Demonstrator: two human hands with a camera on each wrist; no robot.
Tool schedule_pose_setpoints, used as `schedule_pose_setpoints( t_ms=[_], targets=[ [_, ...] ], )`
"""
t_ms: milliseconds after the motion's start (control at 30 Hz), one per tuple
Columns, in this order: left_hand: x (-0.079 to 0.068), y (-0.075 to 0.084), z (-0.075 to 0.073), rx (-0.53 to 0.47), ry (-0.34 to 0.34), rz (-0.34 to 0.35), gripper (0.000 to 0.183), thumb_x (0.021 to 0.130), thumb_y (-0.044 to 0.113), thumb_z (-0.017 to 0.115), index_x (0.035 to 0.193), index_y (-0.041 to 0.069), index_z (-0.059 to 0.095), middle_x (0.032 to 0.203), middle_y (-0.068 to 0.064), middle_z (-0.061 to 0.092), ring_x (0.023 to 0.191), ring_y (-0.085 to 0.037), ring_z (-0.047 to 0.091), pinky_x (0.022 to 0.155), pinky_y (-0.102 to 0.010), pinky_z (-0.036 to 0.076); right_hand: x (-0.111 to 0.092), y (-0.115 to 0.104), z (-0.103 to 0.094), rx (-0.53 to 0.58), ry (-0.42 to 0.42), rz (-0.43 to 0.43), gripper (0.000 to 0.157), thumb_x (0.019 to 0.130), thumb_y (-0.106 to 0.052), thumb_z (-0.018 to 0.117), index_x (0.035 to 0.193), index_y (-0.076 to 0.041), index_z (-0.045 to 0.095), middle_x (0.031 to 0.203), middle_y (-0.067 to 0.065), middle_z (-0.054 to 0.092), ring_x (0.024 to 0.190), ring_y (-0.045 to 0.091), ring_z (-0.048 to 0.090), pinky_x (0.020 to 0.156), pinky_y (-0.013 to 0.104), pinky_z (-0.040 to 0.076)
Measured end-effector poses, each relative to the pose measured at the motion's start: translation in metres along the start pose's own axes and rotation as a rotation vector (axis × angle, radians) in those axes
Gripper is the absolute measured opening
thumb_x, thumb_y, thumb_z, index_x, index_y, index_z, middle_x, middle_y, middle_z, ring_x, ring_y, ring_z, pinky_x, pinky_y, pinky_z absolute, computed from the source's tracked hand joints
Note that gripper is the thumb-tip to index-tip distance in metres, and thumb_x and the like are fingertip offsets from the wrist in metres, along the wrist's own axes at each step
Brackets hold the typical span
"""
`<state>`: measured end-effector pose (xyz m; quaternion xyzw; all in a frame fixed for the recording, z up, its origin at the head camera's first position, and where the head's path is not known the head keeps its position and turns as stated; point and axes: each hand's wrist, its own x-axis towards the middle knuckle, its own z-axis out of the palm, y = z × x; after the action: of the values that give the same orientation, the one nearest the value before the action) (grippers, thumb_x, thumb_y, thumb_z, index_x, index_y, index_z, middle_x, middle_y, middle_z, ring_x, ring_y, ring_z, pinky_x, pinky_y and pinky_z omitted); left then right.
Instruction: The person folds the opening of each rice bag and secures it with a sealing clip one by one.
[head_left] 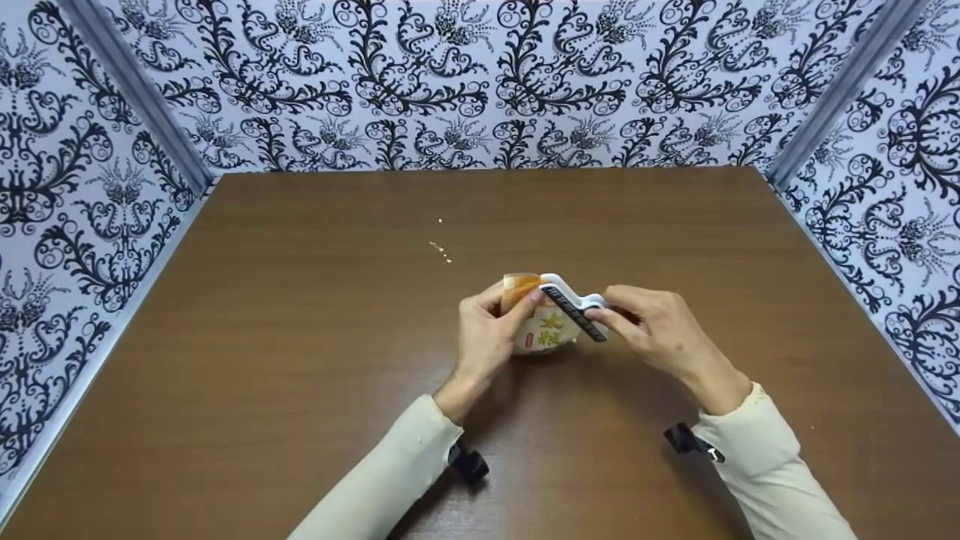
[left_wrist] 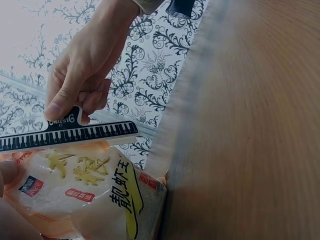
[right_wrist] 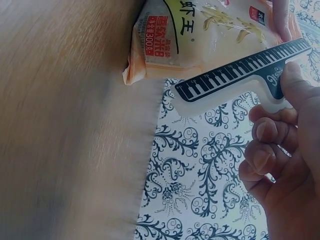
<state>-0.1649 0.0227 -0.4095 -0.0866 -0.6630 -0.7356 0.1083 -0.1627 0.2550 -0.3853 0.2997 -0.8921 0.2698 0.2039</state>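
Observation:
An orange-and-cream plastic snack bag (head_left: 546,335) with gold and black lettering stands near the middle of the table. My left hand (head_left: 482,330) holds it by the upper left part, thumb in front. In my right hand (head_left: 664,322), thumb and fingers pinch the handle of a white bag clip (right_wrist: 225,75) printed with black-and-white piano keys. The clip slants along the bag's upper right edge, close against it in the head view. Whether its jaws have closed on the plastic cannot be told. Curled lower fingers of the right hand show in the right wrist view.
The brown wooden table (head_left: 300,300) bears several small pale crumbs (head_left: 441,249) beyond the left hand. Patterned black-and-white walls (head_left: 487,82) enclose its back and sides. A small black camera (head_left: 469,463) is strapped at the left wrist, another black camera (head_left: 681,439) at the right.

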Motion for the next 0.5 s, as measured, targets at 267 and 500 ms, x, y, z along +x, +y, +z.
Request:
schedule_pose_setpoints(
  t_ms=[267,500],
  targets=[
    [-0.001,0.0025,-0.0006,-0.011,-0.008,0.009,0.017,0.091,0.01,0.08,0.104,0.0,0.081,0.102,-0.015,0.079,0.081,-0.007,0.07,0.073,-0.024,0.057,0.003,-0.003,-0.0001,0.007,0.007,0.001,0.022,0.095,-0.016,0.077,0.082,-0.016,0.059,0.069,-0.01,0.045,0.061,0.002,0.04,0.057,0.02,0.034],
    [-0.0009,0.0014,-0.0001,-0.016,-0.019,-0.002,0.018,0.091,0.011,0.079,0.107,0.002,0.081,0.105,-0.015,0.079,0.084,-0.007,0.072,0.075,-0.025,0.059,0.0047,-0.004,-0.0003,-0.001,0.015,-0.014,0.022,0.094,-0.014,0.078,0.082,-0.015,0.059,0.068,-0.009,0.045,0.061,0.002,0.039,0.057,0.021,0.034]
  ],
)
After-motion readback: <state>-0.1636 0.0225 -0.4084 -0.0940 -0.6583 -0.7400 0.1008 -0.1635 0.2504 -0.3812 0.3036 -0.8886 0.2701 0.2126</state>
